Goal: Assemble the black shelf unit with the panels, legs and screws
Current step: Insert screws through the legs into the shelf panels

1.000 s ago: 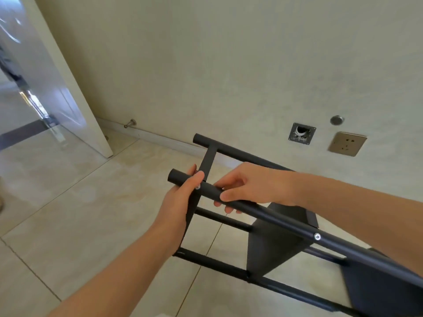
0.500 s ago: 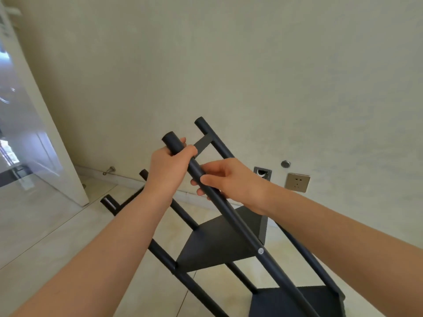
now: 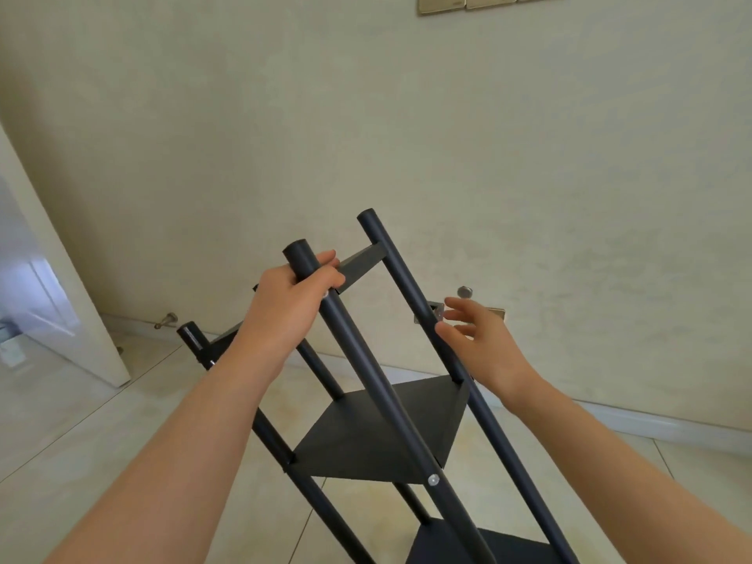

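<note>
The black shelf unit (image 3: 378, 437) stands tilted on the tiled floor, its round black legs leaning away from me toward the wall. My left hand (image 3: 293, 303) is closed around the top of the nearest leg (image 3: 366, 380), just below its end. My right hand (image 3: 476, 343) is open, fingers spread, beside the far right leg (image 3: 411, 295) and touching it at most with the thumb. A square black panel (image 3: 382, 433) sits between the legs, and a silver screw (image 3: 433, 479) shows on the near leg. A lower panel (image 3: 488, 547) is partly cut off at the bottom.
A pale wall (image 3: 366, 136) rises right behind the unit, with a socket plate (image 3: 494, 313), a round cap (image 3: 465, 291) and switch plates (image 3: 488, 2) at the top. A white door (image 3: 53, 287) stands open on the left, with a door stop (image 3: 166, 320) by the skirting.
The shelf unit has been raised from lying nearly flat to almost upright. My right hand has let go of the near leg and moved right, opening beside the far leg.
</note>
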The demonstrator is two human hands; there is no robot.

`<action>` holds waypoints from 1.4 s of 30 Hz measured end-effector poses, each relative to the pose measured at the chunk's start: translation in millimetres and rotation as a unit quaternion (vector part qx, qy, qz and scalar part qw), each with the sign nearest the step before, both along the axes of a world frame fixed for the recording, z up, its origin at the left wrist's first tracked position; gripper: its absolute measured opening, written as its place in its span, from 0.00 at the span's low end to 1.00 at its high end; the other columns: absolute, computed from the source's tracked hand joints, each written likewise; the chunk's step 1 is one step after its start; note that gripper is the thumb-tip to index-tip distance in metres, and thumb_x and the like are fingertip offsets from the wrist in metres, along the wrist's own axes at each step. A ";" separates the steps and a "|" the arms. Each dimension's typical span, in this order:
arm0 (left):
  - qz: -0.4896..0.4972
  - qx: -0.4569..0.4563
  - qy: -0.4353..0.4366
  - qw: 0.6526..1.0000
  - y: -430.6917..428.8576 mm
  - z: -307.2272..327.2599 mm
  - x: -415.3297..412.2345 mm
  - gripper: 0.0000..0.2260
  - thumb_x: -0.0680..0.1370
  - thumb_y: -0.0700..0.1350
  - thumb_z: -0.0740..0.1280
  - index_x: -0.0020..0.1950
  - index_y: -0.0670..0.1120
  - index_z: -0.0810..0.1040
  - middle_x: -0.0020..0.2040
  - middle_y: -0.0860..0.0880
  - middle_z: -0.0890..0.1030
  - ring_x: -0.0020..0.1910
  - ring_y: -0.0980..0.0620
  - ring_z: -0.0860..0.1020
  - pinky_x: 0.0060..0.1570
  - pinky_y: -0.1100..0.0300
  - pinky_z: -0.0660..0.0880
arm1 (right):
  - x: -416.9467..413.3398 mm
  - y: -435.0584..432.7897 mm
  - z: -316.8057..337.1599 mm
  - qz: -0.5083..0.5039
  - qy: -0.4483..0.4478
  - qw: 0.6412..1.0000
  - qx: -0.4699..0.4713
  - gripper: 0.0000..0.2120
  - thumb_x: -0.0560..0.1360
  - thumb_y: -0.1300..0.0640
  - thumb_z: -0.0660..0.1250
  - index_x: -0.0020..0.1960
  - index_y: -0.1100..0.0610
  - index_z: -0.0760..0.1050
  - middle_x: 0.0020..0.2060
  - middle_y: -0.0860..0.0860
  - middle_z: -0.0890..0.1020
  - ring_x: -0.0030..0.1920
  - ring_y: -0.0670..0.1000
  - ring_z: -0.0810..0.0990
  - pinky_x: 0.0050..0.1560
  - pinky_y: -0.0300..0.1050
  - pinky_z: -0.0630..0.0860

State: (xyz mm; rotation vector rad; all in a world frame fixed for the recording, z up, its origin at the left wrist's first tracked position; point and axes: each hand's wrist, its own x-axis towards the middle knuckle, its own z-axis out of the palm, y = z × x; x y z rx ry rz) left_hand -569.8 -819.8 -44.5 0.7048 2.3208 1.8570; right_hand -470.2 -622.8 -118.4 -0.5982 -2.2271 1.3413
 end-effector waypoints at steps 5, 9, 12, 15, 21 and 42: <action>-0.054 -0.033 0.030 0.998 -9.3 1.8 2.2 0.16 0.80 0.44 0.66 0.67 0.55 0.78 0.60 0.65 0.80 0.60 0.65 0.76 0.61 0.65 0.69 | 4.3 1.3 -0.5 0.034 -0.029 0.999 0.007 0.21 0.81 0.54 0.63 0.73 0.51 0.66 0.62 0.47 0.77 0.57 0.47 0.77 0.57 0.42 0.72; -0.063 -0.047 0.050 0.996 -7.1 1.6 4.8 0.16 0.81 0.47 0.66 0.69 0.53 0.77 0.62 0.63 0.79 0.61 0.64 0.75 0.68 0.59 0.69 | 8.3 9.1 5.7 0.075 -0.012 0.996 -0.046 0.13 0.80 0.59 0.64 0.65 0.51 0.72 0.53 0.50 0.82 0.52 0.48 0.82 0.59 0.48 0.75; -0.025 -0.046 0.077 0.996 -1.4 2.5 4.9 0.09 0.81 0.54 0.64 0.60 0.57 0.79 0.55 0.61 0.80 0.56 0.63 0.77 0.59 0.63 0.71 | 9.3 14.4 1.1 0.072 0.020 0.987 -0.144 0.09 0.79 0.62 0.65 0.59 0.55 0.75 0.44 0.51 0.79 0.46 0.51 0.78 0.55 0.47 0.71; 0.024 -0.041 0.122 0.991 5.0 4.0 8.8 0.06 0.82 0.56 0.62 0.47 0.60 0.75 0.43 0.57 0.78 0.43 0.62 0.75 0.42 0.68 0.67 | 7.5 15.9 -4.8 0.071 0.039 0.978 -0.191 0.11 0.79 0.62 0.66 0.60 0.56 0.75 0.42 0.52 0.77 0.43 0.51 0.75 0.52 0.44 0.68; 0.083 -0.033 0.147 0.985 5.7 -23.1 13.4 0.19 0.80 0.55 0.65 0.70 0.54 0.71 0.65 0.57 0.74 0.63 0.57 0.72 0.61 0.59 0.69 | 0.1 13.8 -12.6 0.054 0.069 0.964 -0.249 0.12 0.79 0.63 0.67 0.61 0.56 0.75 0.42 0.52 0.78 0.44 0.50 0.76 0.54 0.46 0.69; 0.040 -0.113 0.065 0.991 9.8 -70.2 15.5 0.18 0.80 0.41 0.68 0.67 0.49 0.67 0.58 0.53 0.73 0.47 0.57 0.75 0.38 0.71 0.69 | 12.9 1.9 -21.7 0.057 0.125 0.937 -0.322 0.14 0.79 0.66 0.65 0.62 0.54 0.72 0.46 0.50 0.79 0.45 0.51 0.77 0.48 0.44 0.72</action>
